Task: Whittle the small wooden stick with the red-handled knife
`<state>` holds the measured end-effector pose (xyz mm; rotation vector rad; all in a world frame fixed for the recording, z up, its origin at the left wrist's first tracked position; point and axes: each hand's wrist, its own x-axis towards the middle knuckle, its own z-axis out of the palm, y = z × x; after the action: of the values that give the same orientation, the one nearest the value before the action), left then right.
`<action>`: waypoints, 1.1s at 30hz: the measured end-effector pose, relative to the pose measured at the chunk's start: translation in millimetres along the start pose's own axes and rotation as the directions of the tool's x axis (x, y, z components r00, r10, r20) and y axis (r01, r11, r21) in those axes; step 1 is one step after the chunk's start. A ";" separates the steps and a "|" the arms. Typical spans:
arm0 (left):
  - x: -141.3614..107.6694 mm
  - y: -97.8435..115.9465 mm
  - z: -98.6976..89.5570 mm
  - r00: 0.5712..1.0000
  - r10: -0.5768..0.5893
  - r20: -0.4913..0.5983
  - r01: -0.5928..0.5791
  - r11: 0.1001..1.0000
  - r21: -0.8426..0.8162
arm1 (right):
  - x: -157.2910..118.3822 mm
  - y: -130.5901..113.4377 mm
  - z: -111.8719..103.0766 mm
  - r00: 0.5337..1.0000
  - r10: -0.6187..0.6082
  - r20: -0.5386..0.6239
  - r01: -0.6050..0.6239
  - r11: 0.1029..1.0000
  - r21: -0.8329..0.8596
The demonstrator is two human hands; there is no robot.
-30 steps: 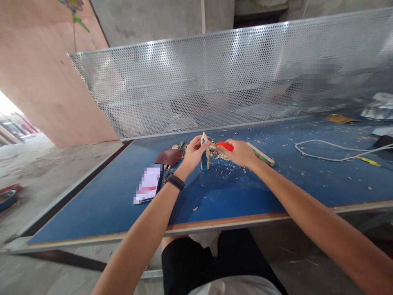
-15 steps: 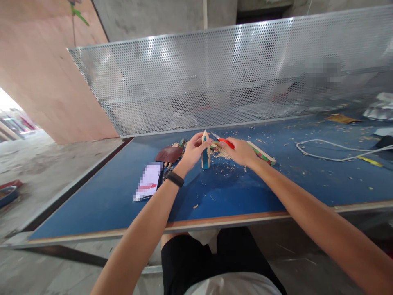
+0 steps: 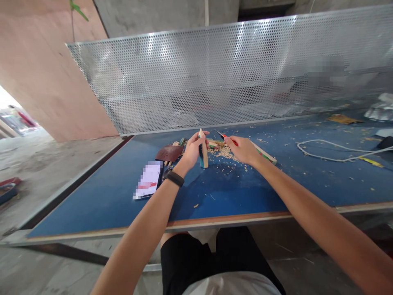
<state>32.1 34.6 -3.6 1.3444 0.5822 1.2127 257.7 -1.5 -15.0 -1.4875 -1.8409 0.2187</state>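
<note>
My left hand [image 3: 193, 148] is closed around a wooden block [image 3: 204, 157] with a pointed top and blue paint on one side. The block stands nearly upright, its lower end at the blue tabletop. My right hand [image 3: 244, 150] grips a red-handled utility knife [image 3: 225, 137], the blade pointing up and left toward the block, a small gap away from it. Wood shavings [image 3: 227, 152] lie behind and between the hands. Beside my right hand rests a painted wood strip [image 3: 264, 154], partly hidden by the hand.
A phone [image 3: 149, 179] and a dark red sheet [image 3: 169, 153] lie left of my left hand. A white cord [image 3: 322, 142], a yellow item [image 3: 371, 162] and a brown packet [image 3: 344, 119] are on the right. A perforated metal panel [image 3: 196, 82] stands along the table's back edge.
My left hand has turned the block, so its bare wooden side now shows more. The knife in my right hand has drawn back slightly to the right, away from the block.
</note>
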 end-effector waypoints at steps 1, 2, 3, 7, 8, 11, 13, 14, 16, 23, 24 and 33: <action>-0.4 0.8 0.4 1.000 -0.007 -0.006 0.007 1.000 -0.022 | 0.2 0.7 0.5 1.000 -0.011 0.003 0.011 1.000 0.007; -0.9 1.6 0.8 1.000 -0.014 -0.015 0.013 0.999 -0.039 | 0.5 1.5 1.0 1.000 -0.022 0.005 0.022 1.000 0.013; -1.6 2.2 1.1 0.999 -0.019 -0.027 0.018 0.999 -0.050 | 0.6 2.2 1.5 0.999 -0.031 0.008 0.031 0.999 0.017; -4.3 4.4 3.8 0.996 -0.048 -0.071 0.045 0.998 -0.037 | 0.4 4.4 2.1 0.998 -0.058 0.014 0.058 0.997 0.042; -4.8 5.0 5.0 0.995 -0.055 -0.078 0.053 0.998 -0.023 | 0.0 4.2 1.8 0.998 -0.065 0.015 0.064 0.996 0.056; -6.0 6.2 9.3 0.993 -0.049 -0.106 0.053 0.998 0.036 | -2.0 1.5 1.1 0.996 -0.090 0.006 0.090 0.993 0.078; -6.6 5.9 11.6 0.992 -0.016 -0.124 0.027 0.996 0.086 | -3.3 -1.2 1.1 0.994 -0.108 -0.008 0.109 0.991 0.072; -6.8 5.2 12.2 0.992 -0.001 -0.125 0.015 0.994 0.110 | -3.7 -2.5 1.3 0.993 -0.117 -0.013 0.118 0.991 0.069; -7.1 3.4 12.5 0.994 0.007 -0.108 0.009 0.990 0.141 | -4.4 -4.4 2.0 0.991 -0.128 -0.027 0.130 0.989 0.065; -6.7 2.2 10.1 0.981 -0.182 -0.067 0.180 0.983 -0.038 | -7.2 -11.0 1.0 0.978 -0.197 -0.063 0.203 0.973 0.111; -6.6 2.7 9.5 0.978 -0.201 -0.058 0.198 0.978 -0.059 | -7.8 -12.5 0.4 0.975 -0.213 -0.060 0.219 0.969 0.117; -12.0 6.4 2.1 0.997 -0.054 0.046 0.047 0.989 0.143 | -10.0 -18.8 -3.5 0.959 -0.278 -0.053 0.282 0.955 0.095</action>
<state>27.9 21.9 -0.9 1.4665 0.6737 1.1100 245.9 -17.4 -6.4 -1.1370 -1.9537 0.1422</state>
